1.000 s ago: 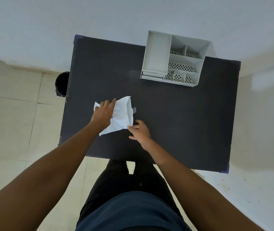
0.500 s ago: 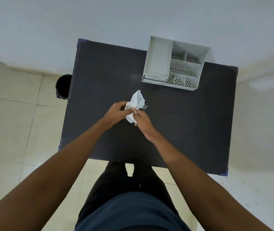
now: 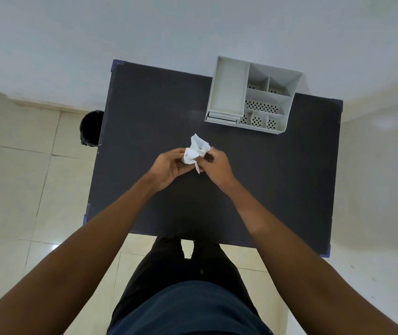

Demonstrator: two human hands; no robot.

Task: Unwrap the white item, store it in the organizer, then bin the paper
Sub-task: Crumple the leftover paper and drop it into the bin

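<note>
A crumpled white paper (image 3: 196, 151) is held above the middle of the dark table (image 3: 144, 112). My left hand (image 3: 169, 166) grips its left side and my right hand (image 3: 217, 165) pinches its right side. The white item is not visible apart from the paper; I cannot tell whether it is inside. The white organizer (image 3: 229, 93), with one large bay and several small perforated compartments, stands at the table's far right.
A black bin (image 3: 91, 128) stands on the tiled floor just left of the table's left edge. A pale wall runs behind the table. My legs stand at the near edge.
The paper lay spread flat on the table under both hands; it has been gathered, lifted and bunched into a wad between both hands, nearer the table's middle.
</note>
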